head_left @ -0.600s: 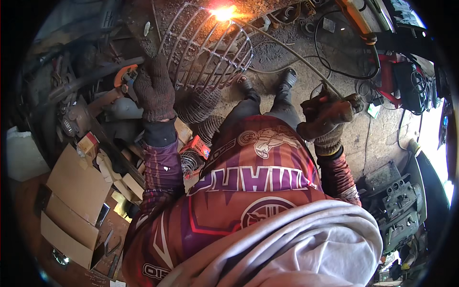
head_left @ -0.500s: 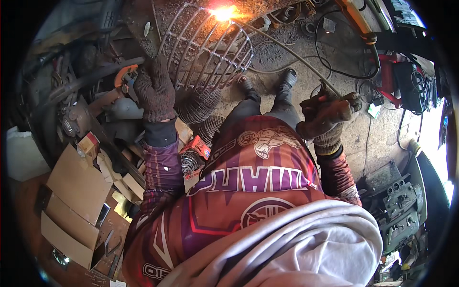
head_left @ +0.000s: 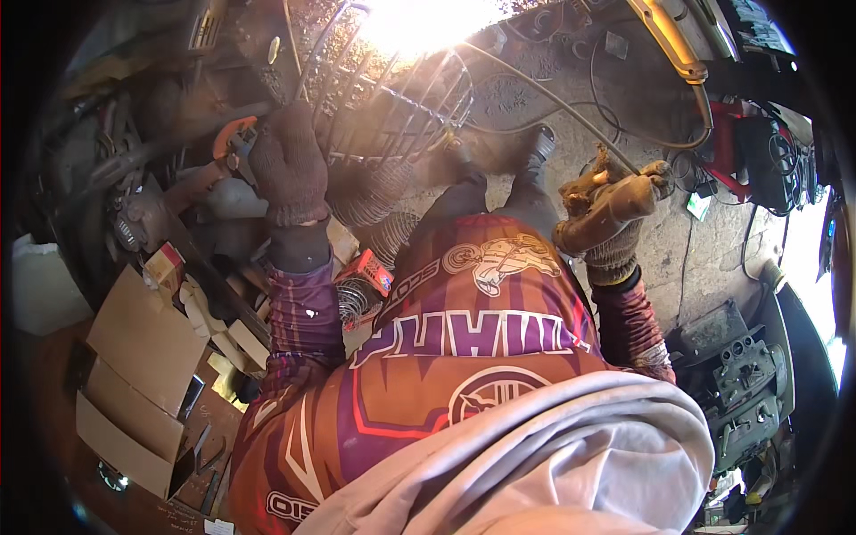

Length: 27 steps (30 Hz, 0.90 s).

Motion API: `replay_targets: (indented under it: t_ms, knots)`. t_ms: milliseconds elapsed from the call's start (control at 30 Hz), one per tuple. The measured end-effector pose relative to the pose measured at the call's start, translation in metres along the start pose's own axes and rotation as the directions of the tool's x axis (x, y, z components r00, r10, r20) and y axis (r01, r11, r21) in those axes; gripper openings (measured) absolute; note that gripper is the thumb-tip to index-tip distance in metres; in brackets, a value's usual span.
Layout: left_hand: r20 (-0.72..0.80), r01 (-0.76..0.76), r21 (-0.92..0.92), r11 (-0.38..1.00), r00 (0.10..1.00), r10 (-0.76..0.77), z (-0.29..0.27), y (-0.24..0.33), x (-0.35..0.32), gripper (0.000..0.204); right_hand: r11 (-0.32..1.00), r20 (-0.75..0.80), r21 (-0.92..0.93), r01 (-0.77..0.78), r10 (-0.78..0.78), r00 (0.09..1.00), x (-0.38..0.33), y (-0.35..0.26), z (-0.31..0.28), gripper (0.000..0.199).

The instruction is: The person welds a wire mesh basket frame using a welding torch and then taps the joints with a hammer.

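The left hand (head_left: 287, 165), in a dark knit glove, is closed on the rim of a wire cage (head_left: 392, 107) that stands on the concrete floor (head_left: 571, 62) ahead of the person's shoes. The right hand (head_left: 615, 214), gloved in tan leather, grips a welding holder, its cable (head_left: 544, 85) running toward the cage. A bright glare (head_left: 428, 18) washes out the cage's far side (nothing can be told there). Coiled springs (head_left: 374, 201) lie beside the cage, flattened cardboard boxes (head_left: 134, 374) at left, a grey machine (head_left: 744, 383) at right.
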State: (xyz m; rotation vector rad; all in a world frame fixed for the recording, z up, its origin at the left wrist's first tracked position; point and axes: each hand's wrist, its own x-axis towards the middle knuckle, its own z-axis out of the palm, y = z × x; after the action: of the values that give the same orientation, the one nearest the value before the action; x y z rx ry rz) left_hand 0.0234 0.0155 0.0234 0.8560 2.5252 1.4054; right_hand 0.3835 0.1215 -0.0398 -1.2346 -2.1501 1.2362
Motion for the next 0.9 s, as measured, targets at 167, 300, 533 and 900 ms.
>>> replay_targets:
  t_ms: [167, 300, 533, 900]
  knots:
    - [0.337, -0.557, 0.739, 0.379, 0.792, 0.509, -0.009, -0.011, 0.016, 0.033, 0.998, -0.045, -0.021, 0.060, -0.061, 0.997, 0.006, -0.014, 0.000, 0.036]
    - [0.189, -0.121, 0.228, 0.966, 0.979, 0.078, -0.010, 0.002, 0.007, 0.030, 0.999, -0.061, 0.036, 0.009, -0.007, 0.998, 0.008, -0.025, -0.003, 0.033]
    - [0.113, -0.236, 0.249, 0.940, 0.970, 0.213, -0.009, -0.023, 0.007, 0.028, 0.963, -0.167, -0.171, 0.209, -0.237, 0.957, 0.001, -0.001, 0.015, 0.043]
    - [0.124, -0.152, 0.107, 0.983, 0.983, 0.138, -0.008, -0.037, 0.010, 0.031, 0.904, 0.072, 0.391, -0.170, 0.154, 0.985, -0.008, 0.026, 0.016, 0.016]
